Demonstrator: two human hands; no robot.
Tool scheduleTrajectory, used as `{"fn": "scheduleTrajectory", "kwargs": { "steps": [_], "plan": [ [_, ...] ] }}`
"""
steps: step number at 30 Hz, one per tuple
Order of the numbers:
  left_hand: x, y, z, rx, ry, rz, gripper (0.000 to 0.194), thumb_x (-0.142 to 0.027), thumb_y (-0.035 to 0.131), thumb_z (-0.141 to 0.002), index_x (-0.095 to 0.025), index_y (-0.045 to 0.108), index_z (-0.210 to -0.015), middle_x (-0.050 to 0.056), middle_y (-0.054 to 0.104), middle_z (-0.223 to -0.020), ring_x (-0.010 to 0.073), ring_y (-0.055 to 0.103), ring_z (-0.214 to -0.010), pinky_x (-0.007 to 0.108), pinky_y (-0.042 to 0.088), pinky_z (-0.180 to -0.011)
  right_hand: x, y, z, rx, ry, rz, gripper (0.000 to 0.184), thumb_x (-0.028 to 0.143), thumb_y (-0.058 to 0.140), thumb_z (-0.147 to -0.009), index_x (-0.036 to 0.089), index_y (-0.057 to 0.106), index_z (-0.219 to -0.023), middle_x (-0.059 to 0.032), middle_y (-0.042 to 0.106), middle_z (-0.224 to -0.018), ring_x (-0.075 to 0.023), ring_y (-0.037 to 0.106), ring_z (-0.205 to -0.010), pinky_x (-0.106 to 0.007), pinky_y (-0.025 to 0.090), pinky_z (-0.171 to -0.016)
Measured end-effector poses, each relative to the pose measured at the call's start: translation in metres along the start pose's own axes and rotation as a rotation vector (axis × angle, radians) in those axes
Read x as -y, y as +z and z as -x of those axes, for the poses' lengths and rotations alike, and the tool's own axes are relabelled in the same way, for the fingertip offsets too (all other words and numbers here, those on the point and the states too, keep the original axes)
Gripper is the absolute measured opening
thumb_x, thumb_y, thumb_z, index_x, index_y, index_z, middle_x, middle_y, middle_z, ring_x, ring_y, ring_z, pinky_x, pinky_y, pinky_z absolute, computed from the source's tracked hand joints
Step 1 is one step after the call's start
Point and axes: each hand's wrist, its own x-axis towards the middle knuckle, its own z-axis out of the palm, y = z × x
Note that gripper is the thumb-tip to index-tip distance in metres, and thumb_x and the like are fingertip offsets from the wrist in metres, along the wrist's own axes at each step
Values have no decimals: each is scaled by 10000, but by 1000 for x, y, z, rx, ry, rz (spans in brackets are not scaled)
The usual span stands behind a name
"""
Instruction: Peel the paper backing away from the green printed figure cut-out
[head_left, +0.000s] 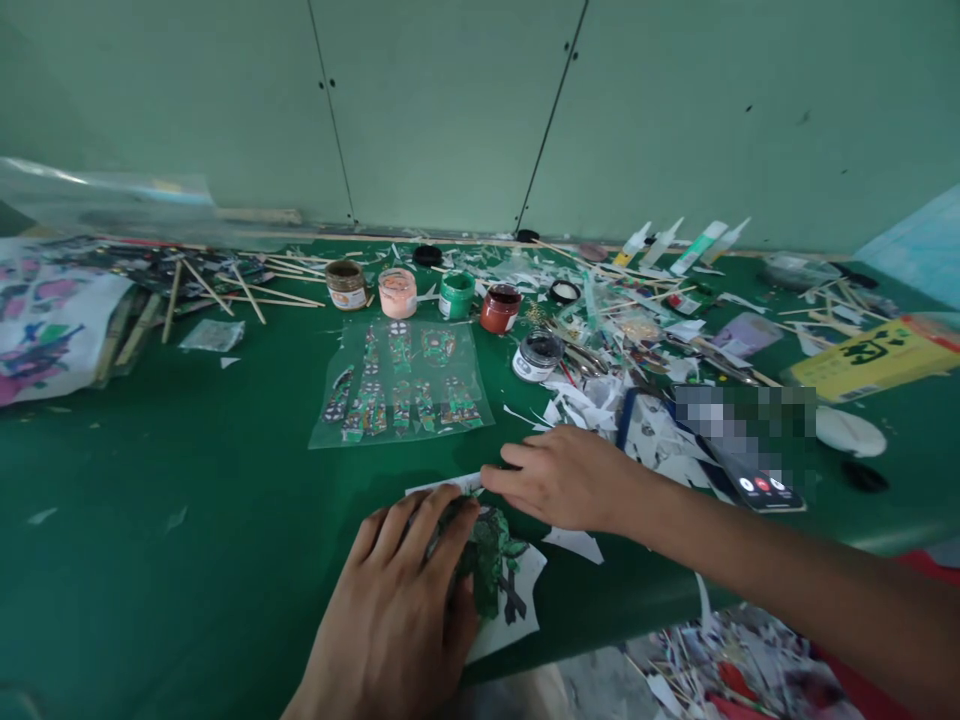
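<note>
My left hand lies flat with fingers stretched out on a white sheet that carries a green and black painted cutout, near the front edge of the green table. My right hand reaches in from the right, fingers extended and close together, its tips touching the sheet's far edge just beyond my left fingertips. Neither hand holds anything I can make out.
A clear plastic sheet with green cutouts lies just beyond the hands. Behind it stand several paint jars. Paper scraps, sticks and tubes litter the right side, with a phone and a yellow box. Printed sheets lie far left.
</note>
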Motion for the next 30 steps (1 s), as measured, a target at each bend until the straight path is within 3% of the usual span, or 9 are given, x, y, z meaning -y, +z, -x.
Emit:
{"fn": "scheduleTrajectory", "kwargs": {
  "steps": [5,14,19,25,30],
  "plan": [
    [1,0,0,13,23,-22,420,-196,462,-840,-226,568,-1245,52,623,-1261,264,547,-1067,434,429,-864,9,-8,1,74,45,16,198,123,464,-880,203,572,-1027,3,571,-687,-86,358,-466,-321,126,-490],
    [1,1,0,-26,55,-64,419,-212,464,-844,-203,577,-1248,74,622,-1267,287,556,-1067,455,437,-849,51,-17,-3,158,359,-19,276,38,444,-783,170,565,-993,-29,590,-623,-118,464,-443,-305,134,-449],
    [0,2,1,-49,48,-62,399,-224,462,-850,-192,605,-1221,82,631,-1257,296,565,-1070,465,440,-860,64,-17,-5,177,481,-51,277,38,436,-797,165,566,-1006,-39,616,-619,-127,532,-452,-285,150,-432],
    [-2,3,2,-59,23,-52,392,-217,476,-838,-207,624,-1200,63,636,-1257,287,573,-1071,458,443,-877,75,-21,-11,259,622,-101,266,68,432,-840,163,582,-1038,-74,658,-639,-181,606,-484,-255,244,-401],
    [-2,3,1,-54,17,-51,389,-214,472,-832,-201,636,-1184,66,643,-1248,288,579,-1062,464,448,-869,85,-24,-14,239,684,-86,293,40,410,-839,153,584,-1045,-89,672,-649,-199,646,-511,-249,349,-413]
  ]
}}
